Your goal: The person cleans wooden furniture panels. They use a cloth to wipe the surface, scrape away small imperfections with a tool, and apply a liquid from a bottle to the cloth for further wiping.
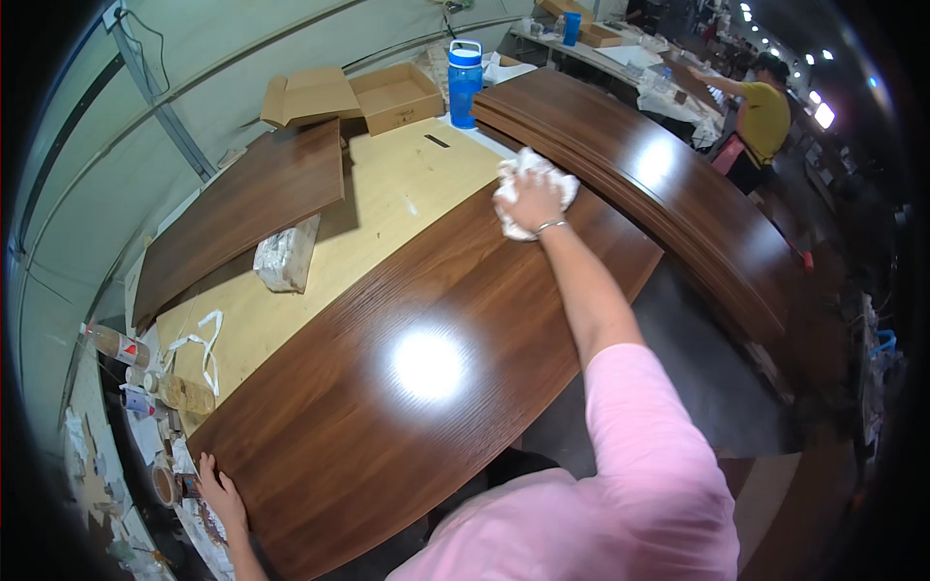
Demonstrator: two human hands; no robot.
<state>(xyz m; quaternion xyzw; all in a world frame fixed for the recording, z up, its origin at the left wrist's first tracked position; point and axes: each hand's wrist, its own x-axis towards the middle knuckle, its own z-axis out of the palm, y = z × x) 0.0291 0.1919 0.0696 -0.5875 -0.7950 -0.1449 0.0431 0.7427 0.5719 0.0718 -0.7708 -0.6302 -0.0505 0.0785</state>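
Observation:
A long glossy dark-brown wood panel (407,387) lies across a pale plywood worktable (407,184). My right hand (533,198) is stretched out to the panel's far end and presses a crumpled white cloth (513,179) onto it. A thin bracelet sits on that wrist. My left hand (221,494) rests with fingers spread on the panel's near left corner, holding nothing.
A stack of similar dark panels (668,184) lies to the right, another dark panel (242,208) at the left. A blue bottle (464,82), open cardboard boxes (387,95), a wrapped white block (286,257), bottles (179,392) and tape (165,481) sit around. A person in yellow (760,116) works at the far right.

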